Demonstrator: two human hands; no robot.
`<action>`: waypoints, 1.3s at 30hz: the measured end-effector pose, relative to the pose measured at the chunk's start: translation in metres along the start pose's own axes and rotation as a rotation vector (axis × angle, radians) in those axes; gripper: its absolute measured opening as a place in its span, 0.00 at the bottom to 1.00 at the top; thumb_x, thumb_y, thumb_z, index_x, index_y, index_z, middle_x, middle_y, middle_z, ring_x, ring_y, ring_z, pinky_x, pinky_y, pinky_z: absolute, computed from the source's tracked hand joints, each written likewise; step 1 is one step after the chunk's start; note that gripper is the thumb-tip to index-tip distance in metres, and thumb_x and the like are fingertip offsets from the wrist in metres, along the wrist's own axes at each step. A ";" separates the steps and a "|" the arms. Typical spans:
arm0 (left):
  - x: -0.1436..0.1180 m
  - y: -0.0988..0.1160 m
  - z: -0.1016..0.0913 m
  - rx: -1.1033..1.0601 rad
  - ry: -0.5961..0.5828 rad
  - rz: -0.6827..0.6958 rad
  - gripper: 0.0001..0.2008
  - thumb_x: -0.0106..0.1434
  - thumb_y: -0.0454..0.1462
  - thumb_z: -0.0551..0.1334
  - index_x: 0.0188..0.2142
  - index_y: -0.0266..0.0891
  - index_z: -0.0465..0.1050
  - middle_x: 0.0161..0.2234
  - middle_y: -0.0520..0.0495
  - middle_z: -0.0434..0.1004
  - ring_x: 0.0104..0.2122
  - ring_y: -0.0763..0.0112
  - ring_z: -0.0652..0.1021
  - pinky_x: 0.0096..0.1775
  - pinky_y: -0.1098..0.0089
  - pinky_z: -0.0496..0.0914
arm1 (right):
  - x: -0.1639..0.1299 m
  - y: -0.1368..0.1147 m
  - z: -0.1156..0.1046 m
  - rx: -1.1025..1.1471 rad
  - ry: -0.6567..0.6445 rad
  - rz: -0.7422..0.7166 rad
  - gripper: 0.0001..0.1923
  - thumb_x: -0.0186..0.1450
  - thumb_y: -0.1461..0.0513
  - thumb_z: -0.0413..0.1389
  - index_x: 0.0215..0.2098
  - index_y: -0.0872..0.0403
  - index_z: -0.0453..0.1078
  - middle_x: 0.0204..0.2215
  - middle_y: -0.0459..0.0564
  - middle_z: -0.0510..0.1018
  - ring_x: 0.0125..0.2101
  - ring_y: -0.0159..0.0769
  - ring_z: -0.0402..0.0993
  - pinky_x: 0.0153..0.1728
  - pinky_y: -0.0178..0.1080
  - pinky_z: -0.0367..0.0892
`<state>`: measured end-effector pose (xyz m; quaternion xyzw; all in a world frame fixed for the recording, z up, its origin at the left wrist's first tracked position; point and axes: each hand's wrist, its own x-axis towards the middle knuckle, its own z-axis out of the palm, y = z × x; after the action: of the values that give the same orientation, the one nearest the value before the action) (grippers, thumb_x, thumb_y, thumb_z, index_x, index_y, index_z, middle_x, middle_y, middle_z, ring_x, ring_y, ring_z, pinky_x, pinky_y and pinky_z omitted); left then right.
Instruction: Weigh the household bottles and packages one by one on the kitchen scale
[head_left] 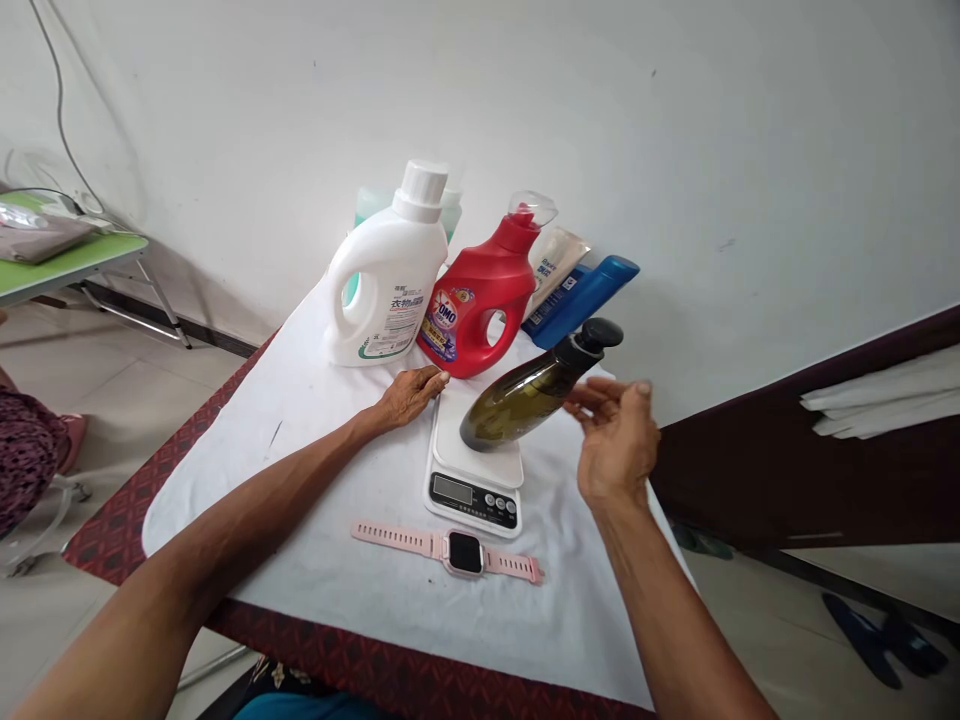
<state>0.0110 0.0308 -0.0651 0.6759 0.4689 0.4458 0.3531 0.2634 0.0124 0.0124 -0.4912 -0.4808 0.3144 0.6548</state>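
A dark green pump bottle (517,398) stands on the white kitchen scale (477,468), looking tilted to the right in this view. Close to its right side is my right hand (619,440), fingers apart and curved, fingertips near the bottle; whether they touch it I cannot tell. My left hand (411,396) lies low with fingers stretched out by the scale's back left corner, near the base of the red OMO detergent bottle (491,275). The scale's display looks blank. In front of the scale lies a pink-strapped smartwatch (464,553), its screen dark.
A white detergent jug (401,270) stands left of the red bottle, with greenish containers partly hidden behind. A blue bottle (589,300) and a cream tube (556,262) stand at the back right. White cloth (300,480) covers the table; a green table (75,262) is far left.
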 end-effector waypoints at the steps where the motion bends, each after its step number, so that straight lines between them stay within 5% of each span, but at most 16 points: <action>1: 0.000 0.001 0.000 0.003 0.001 0.002 0.32 0.74 0.61 0.47 0.37 0.38 0.74 0.34 0.43 0.80 0.36 0.61 0.78 0.42 0.63 0.72 | 0.000 0.015 -0.003 -0.021 0.013 0.042 0.30 0.66 0.33 0.52 0.35 0.49 0.72 0.31 0.50 0.81 0.36 0.42 0.82 0.40 0.46 0.76; 8: -0.002 0.005 0.000 0.053 0.010 -0.009 0.33 0.74 0.61 0.46 0.37 0.38 0.74 0.34 0.45 0.78 0.36 0.62 0.77 0.43 0.63 0.72 | -0.006 0.087 -0.015 -0.093 -0.029 0.129 0.35 0.62 0.30 0.56 0.32 0.53 0.74 0.26 0.50 0.81 0.26 0.39 0.78 0.32 0.42 0.74; 24: -0.003 0.010 0.002 0.053 -0.002 -0.053 0.36 0.71 0.66 0.47 0.41 0.38 0.76 0.40 0.41 0.82 0.40 0.61 0.78 0.46 0.61 0.73 | -0.012 0.084 -0.024 -0.147 -0.115 0.120 0.34 0.65 0.31 0.54 0.32 0.51 0.75 0.27 0.49 0.82 0.27 0.37 0.77 0.34 0.41 0.72; 29: -0.007 0.045 -0.007 -0.078 0.051 -0.044 0.37 0.71 0.65 0.50 0.55 0.36 0.73 0.50 0.35 0.81 0.48 0.56 0.80 0.50 0.58 0.74 | -0.010 0.084 -0.024 -0.148 -0.111 0.126 0.34 0.66 0.31 0.53 0.31 0.51 0.74 0.26 0.49 0.81 0.26 0.37 0.76 0.33 0.41 0.72; 33: -0.010 0.092 -0.010 -0.072 -0.054 0.089 0.38 0.65 0.59 0.67 0.65 0.40 0.67 0.60 0.33 0.76 0.58 0.50 0.76 0.59 0.52 0.70 | -0.009 0.081 -0.024 -0.157 -0.129 0.129 0.34 0.65 0.30 0.54 0.32 0.51 0.75 0.26 0.49 0.81 0.27 0.38 0.76 0.33 0.42 0.72; 36: -0.008 0.113 0.000 0.011 -0.144 0.132 0.43 0.55 0.54 0.78 0.64 0.39 0.69 0.59 0.34 0.77 0.56 0.49 0.77 0.55 0.52 0.72 | -0.010 0.078 -0.025 -0.171 -0.136 0.137 0.35 0.65 0.30 0.54 0.32 0.51 0.75 0.26 0.50 0.82 0.27 0.38 0.76 0.34 0.42 0.71; 39: -0.005 0.116 0.019 0.076 -0.118 0.118 0.37 0.51 0.50 0.80 0.54 0.36 0.74 0.48 0.38 0.82 0.45 0.53 0.79 0.45 0.57 0.74 | -0.009 0.077 -0.024 -0.183 -0.136 0.139 0.36 0.64 0.29 0.54 0.32 0.52 0.75 0.26 0.50 0.81 0.26 0.38 0.75 0.34 0.42 0.71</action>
<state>0.0647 -0.0114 0.0310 0.7403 0.4233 0.4072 0.3272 0.2877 0.0203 -0.0645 -0.5586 -0.5157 0.3463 0.5496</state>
